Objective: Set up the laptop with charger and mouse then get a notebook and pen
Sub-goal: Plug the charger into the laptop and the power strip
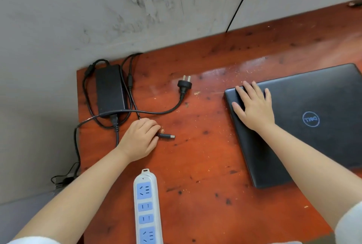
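Note:
A shut black laptop (313,138) lies at the right of the red-brown wooden table (205,165). My right hand (253,106) rests flat on the lid's far left corner, fingers spread. The black charger brick (110,89) sits at the table's far left corner with its cables looped around it. My left hand (140,139) is closed around the charger's barrel connector (167,136), whose metal tip points right toward the laptop. The charger's wall plug (184,83) lies loose on the table, prongs pointing away from me. No mouse, notebook or pen is in view.
A white power strip (146,208) with blue sockets lies near the front edge, below my left hand. A grey scuffed wall (137,8) runs behind the table. A thin black cable (242,2) hangs down the wall. The charger cord drops off the table's left edge.

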`<action>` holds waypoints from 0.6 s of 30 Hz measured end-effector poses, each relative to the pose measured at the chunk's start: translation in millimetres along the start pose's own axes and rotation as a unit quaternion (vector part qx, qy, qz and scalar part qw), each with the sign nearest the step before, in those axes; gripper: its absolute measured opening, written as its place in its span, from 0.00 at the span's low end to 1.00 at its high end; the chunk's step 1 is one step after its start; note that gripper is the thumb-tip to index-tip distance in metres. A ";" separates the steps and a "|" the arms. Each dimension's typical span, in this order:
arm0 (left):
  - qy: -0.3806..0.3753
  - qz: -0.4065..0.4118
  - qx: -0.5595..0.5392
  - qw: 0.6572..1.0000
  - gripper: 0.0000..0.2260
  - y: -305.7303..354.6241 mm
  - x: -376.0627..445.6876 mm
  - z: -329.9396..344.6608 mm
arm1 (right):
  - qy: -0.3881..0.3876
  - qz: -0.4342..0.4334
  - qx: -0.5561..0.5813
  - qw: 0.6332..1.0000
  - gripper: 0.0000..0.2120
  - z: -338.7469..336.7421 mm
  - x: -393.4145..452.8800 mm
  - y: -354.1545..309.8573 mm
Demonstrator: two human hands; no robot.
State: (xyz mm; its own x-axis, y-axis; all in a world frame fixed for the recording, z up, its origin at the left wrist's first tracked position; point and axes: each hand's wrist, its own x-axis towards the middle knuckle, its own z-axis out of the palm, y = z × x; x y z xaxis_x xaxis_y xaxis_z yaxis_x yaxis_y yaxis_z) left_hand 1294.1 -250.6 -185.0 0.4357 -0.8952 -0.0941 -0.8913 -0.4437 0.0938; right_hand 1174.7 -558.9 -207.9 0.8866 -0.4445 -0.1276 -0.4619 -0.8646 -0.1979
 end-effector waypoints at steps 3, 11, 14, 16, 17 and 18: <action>0.040 -0.163 -0.039 0.985 0.13 2.4 20.5 -4.7 | -0.002 -0.003 -0.003 1.000 0.25 -0.8 0.0 -0.4; 0.064 -0.102 -0.113 0.986 0.10 9.0 32.1 -20.1 | -0.009 0.000 -0.001 1.000 0.24 -1.6 -2.9 -0.8; 0.070 0.023 -0.094 0.993 0.14 17.7 -4.3 -30.0 | -0.007 -0.003 0.002 1.000 0.24 -1.7 -3.6 -0.8; 0.043 0.072 -0.089 0.993 0.17 24.2 -26.1 -30.5 | -0.007 -0.007 0.003 1.000 0.24 -1.9 -3.6 -1.1; 0.023 0.094 -0.086 0.992 0.18 27.8 -33.7 -29.0 | -0.007 -0.007 0.005 1.000 0.24 -1.9 -3.5 -1.2; 0.004 0.120 -0.083 0.989 0.19 32.0 -39.5 -26.4 | -0.007 -0.007 0.006 1.000 0.24 -1.9 -3.3 -1.2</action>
State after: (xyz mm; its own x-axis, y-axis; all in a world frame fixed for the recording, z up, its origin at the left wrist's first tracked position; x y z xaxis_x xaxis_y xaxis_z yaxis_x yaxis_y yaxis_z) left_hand 1251.6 -230.5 -152.1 0.2152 -0.9757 -0.0420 -0.9365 -0.2183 0.2745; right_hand 1172.4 -556.9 -205.5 0.8926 -0.4293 -0.1381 -0.4500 -0.8678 -0.2110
